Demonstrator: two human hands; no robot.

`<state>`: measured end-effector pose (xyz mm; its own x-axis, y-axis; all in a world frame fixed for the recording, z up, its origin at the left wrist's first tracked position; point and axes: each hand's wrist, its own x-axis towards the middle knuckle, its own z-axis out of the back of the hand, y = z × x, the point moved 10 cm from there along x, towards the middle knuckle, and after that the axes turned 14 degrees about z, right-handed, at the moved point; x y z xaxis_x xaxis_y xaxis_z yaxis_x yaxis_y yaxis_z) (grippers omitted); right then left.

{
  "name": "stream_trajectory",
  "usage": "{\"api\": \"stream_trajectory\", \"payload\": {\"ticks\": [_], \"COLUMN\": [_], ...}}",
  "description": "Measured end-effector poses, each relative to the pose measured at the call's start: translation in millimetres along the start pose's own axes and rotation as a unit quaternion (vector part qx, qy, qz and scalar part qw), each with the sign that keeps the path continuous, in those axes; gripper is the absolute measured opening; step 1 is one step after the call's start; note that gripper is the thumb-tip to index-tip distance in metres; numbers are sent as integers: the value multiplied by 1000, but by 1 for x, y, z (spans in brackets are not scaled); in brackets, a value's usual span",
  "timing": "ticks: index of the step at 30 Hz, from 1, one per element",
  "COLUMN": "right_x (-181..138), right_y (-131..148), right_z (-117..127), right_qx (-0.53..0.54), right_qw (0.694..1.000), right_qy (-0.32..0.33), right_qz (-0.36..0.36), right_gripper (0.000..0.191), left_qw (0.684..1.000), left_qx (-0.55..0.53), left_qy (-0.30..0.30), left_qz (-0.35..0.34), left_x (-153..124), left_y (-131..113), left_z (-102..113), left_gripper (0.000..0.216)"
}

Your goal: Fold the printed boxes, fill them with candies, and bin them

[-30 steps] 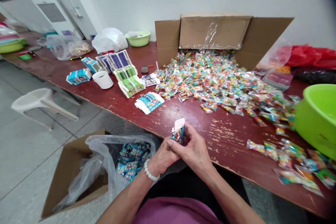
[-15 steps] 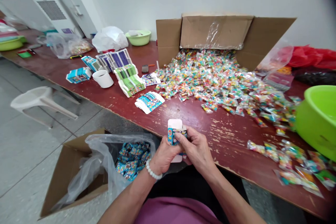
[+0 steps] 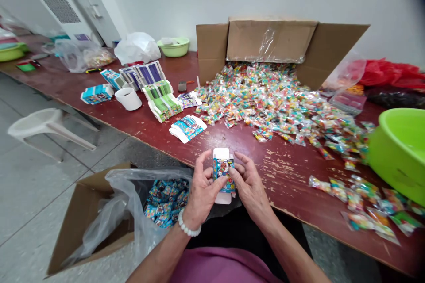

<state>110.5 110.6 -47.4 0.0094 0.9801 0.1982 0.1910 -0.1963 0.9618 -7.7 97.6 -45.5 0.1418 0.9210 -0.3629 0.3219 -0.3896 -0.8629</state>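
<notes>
Both of my hands grip a small printed carton (image 3: pixel 223 172) over the near edge of the red table (image 3: pixel 285 177). Its white flaps stick out at top and bottom, and its printed face points up at me. My left hand (image 3: pixel 201 192), with a white bead bracelet at the wrist, holds the carton's left side. On the right side, my right hand (image 3: pixel 249 185) pinches it with thumb and fingers. A big heap of small colourful candy packets (image 3: pixel 265 97) lies beyond, spilling from an opened cardboard box (image 3: pixel 275 42).
On the floor at my left stands a bag-lined cardboard box (image 3: pixel 86 216) holding several filled blue cartons (image 3: pixel 164 201). Flat carton blanks (image 3: pixel 187 128), stacks of green and purple blanks (image 3: pixel 161 97) and a white cup (image 3: pixel 128 98) lie left. A green basin (image 3: pixel 398 150) sits right; a white stool (image 3: pixel 46 126) stands left.
The carton was turned from edge-on and upright to face-up between my hands, and it now sits slightly lower with both end flaps showing. My left fingers opened round its side.
</notes>
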Motion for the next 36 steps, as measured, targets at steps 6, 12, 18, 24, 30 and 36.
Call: {"api": "stream_trajectory", "payload": {"ticks": [6, 12, 18, 24, 30, 36], "right_x": [1, 11, 13, 4, 2, 9], "right_y": [12, 5, 11, 12, 18, 25], "right_z": [4, 11, 6, 3, -2, -6], "right_qx": [4, 28, 39, 9, -19, -15], "right_qw": [999, 998, 996, 996, 991, 984], "right_qy": [-35, 4, 43, 72, 128, 172], "right_qz": [35, -63, -70, -42, -27, -38], "right_gripper": [27, 30, 39, 27, 27, 29], "left_qw": [999, 994, 999, 952, 964, 978], "left_qx": [15, 108, 31, -82, -25, 22], "left_qy": [33, 23, 9, 162, 108, 116], "left_qz": [-3, -9, 31, 246, 241, 174], "left_x": [0, 1, 0, -5, -1, -1], "left_y": [-3, -7, 0, 45, 51, 31], "left_z": [-3, 2, 7, -22, -16, -24], "left_gripper": [42, 21, 40, 60, 67, 71]}}
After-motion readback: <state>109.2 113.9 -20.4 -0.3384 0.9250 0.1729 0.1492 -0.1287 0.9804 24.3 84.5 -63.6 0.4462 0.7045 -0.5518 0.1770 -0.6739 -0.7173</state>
